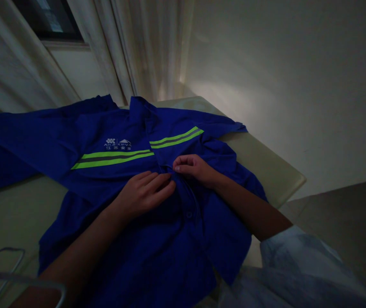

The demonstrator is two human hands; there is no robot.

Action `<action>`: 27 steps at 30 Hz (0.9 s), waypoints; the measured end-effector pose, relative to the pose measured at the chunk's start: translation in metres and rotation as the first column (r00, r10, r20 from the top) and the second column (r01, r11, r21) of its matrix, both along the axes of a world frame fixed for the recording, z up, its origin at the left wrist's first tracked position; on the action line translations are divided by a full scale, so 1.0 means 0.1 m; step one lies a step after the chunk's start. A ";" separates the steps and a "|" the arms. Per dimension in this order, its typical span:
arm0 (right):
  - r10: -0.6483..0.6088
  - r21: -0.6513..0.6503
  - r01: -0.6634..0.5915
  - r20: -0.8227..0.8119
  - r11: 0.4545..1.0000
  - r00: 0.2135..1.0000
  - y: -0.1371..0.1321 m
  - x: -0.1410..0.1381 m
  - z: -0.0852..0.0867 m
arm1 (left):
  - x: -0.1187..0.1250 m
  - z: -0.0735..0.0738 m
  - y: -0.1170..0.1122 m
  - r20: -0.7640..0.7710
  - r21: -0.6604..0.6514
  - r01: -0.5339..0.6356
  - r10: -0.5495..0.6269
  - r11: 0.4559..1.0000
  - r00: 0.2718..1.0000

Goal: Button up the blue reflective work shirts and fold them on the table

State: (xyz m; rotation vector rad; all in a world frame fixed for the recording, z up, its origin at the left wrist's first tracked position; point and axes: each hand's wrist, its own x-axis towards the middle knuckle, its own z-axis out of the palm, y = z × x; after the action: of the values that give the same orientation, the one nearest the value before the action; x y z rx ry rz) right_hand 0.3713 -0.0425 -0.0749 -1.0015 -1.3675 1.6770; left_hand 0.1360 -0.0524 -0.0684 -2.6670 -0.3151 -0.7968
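Note:
A blue work jacket (105,128) with green-and-grey reflective stripes and a white chest logo lies spread out, front side up. Its collar points to the far side, and its front edges lie together above my hands but part lower down, where a button (188,214) shows. My left hand (149,190) rests on the front with thumb and fingers pinched at the placket. Close beside it, my right hand (191,169) pinches the other edge of the placket between thumb and forefinger. Whatever small part sits between the fingertips is hidden.
The jacket lies on a pale table (272,171), whose corner juts out at the right. White wire hangers (19,278) lie at the lower left. Long curtains (131,47) and a window (51,19) stand behind, with a plain wall (292,85) to the right.

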 end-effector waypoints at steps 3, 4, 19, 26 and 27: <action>0.000 -0.035 -0.001 -0.040 0.999 0.999 0.01 0.01 -0.01 | -0.01 0.00 0.00 0.006 -0.004 -0.001 0.001 1.000 1.000; 0.006 -0.042 -0.008 -0.051 0.999 0.999 0.01 0.00 -0.02 | -0.01 0.01 0.00 0.006 -0.008 -0.002 0.002 1.000 1.000; 0.083 0.203 -0.104 0.108 0.974 0.991 0.03 0.06 0.02 | 0.05 -0.02 -0.02 0.024 -0.058 -0.037 0.039 0.998 0.999; 0.035 0.196 -0.059 0.122 0.979 0.992 0.01 0.01 -0.05 | 0.11 -0.12 -0.05 0.044 -0.308 -0.173 0.195 0.936 0.980; 0.026 0.198 -0.050 0.124 0.979 0.992 0.01 0.00 -0.06 | 0.11 -0.11 -0.06 0.036 -0.287 -0.172 0.190 0.942 0.981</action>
State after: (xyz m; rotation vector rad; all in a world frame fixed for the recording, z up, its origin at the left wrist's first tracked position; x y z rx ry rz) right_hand 0.3712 -0.0418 -0.0807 -0.9777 -1.6091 1.4904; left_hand 0.1470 -0.0585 -0.0791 -2.8216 -0.7310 -0.8324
